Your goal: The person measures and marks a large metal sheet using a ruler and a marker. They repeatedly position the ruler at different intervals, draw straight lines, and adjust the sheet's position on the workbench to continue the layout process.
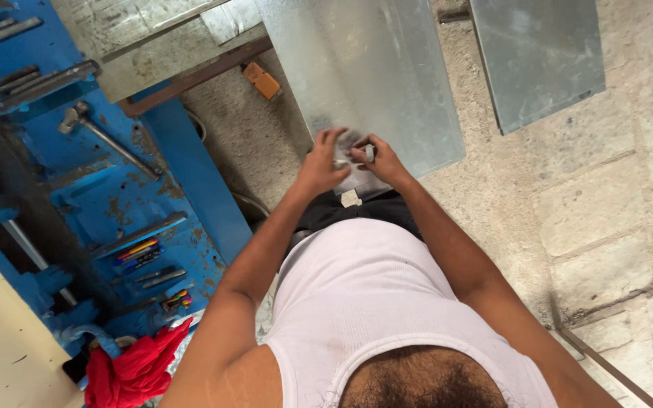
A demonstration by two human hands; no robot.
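Gripping sheet-metal panel (372,75) near edge | both hands: left hand (320,168), right hand (379,160)

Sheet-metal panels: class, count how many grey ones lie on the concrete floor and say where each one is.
2. One large sheet-metal panel lies top centre, its near edge under the left hand and right hand. A second panel lies top right, apart from it. Others may lie out of frame.

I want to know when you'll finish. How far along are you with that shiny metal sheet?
Done: the metal sheet already lies flat on the floor. In hand: the left hand and right hand meet at its near edge, pinching a small pale object too small to identify. Left: a second sheet lies untouched nearby; no marks or cuts are clearly visible.
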